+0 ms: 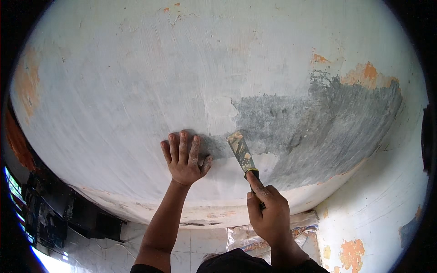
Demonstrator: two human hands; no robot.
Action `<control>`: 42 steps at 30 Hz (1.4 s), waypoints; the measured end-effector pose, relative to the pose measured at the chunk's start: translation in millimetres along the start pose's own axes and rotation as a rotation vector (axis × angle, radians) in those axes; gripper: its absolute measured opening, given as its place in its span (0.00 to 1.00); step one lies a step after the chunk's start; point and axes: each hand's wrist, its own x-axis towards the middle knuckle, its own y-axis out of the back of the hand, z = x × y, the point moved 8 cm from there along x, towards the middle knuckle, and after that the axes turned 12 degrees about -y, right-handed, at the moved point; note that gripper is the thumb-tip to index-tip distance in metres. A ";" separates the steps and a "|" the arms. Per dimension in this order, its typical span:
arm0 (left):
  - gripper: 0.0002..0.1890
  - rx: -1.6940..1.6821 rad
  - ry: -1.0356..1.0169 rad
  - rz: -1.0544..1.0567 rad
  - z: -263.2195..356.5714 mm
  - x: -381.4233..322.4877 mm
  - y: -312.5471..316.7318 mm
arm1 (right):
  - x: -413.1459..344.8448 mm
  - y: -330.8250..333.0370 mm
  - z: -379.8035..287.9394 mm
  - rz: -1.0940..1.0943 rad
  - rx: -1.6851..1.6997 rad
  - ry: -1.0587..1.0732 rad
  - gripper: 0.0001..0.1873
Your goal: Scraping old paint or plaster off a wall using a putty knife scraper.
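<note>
My right hand is closed around the black and yellow handle of a scraper, its thumb or finger laid along the neck. The scraper's metal blade is stained with paint and its tip lies at the wall, by the left border of a dark grey bare patch. To the left, my left hand rests on the pale painted wall with its fingers spread, beside a narrow grey strip. Whitish dust covers parts of both hands.
Orange patches show at the upper right and far left of the wall. A side wall with flaking paint stands at the right. Crumpled plastic sheeting lies on the tiled floor. Dark furniture stands at the lower left.
</note>
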 end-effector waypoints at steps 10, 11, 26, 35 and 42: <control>0.33 -0.005 0.007 0.003 0.9 1.4 1.8 | 0.8 -1.8 -1.5 0.008 -0.015 0.002 0.29; 0.33 0.005 0.004 -0.003 -0.8 3.5 0.8 | 3.9 -4.1 -1.4 0.009 -0.020 0.004 0.29; 0.33 0.032 -0.006 -0.012 -2.7 0.9 7.1 | -0.6 -5.8 -9.7 -0.013 -0.029 -0.027 0.27; 0.33 0.020 -0.002 -0.007 -0.4 2.0 4.8 | -3.2 -6.6 -8.1 0.019 0.001 -0.042 0.28; 0.35 0.022 -0.053 -0.030 2.8 -0.9 1.0 | -6.9 -6.7 -7.8 0.038 -0.020 -0.014 0.28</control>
